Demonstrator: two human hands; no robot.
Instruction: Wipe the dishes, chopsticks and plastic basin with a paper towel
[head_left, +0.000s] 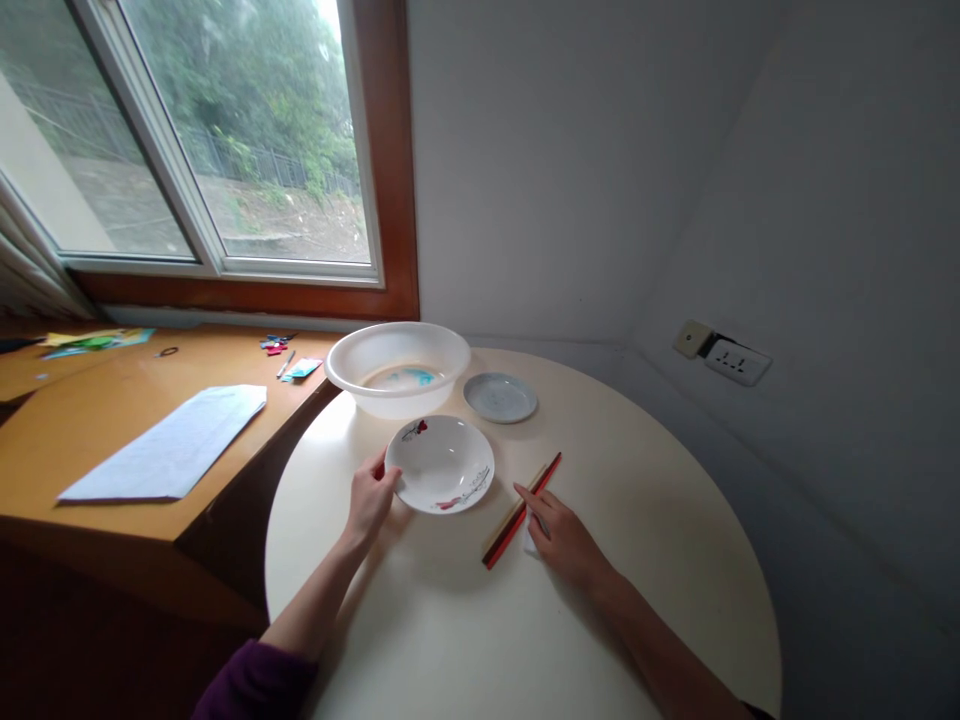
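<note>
My left hand [371, 495] grips the near-left rim of a white plate [442, 462] with red and dark markings, which rests on the round cream table [637, 500]. My right hand [559, 535] lies beside a pair of red chopsticks [523, 508]; its forefinger is stretched out and touches them, and something small and white shows under its fingers. Beyond the plate stand a white plastic basin [397, 367] with a little water and a blue thing in it, and a small grey-blue saucer [500, 396].
A wooden desk [90, 430] adjoins the table on the left, with a white paper sheet [172, 445], coloured scraps and small items by the window [225, 140]. A wall socket [737, 361] sits on the right wall.
</note>
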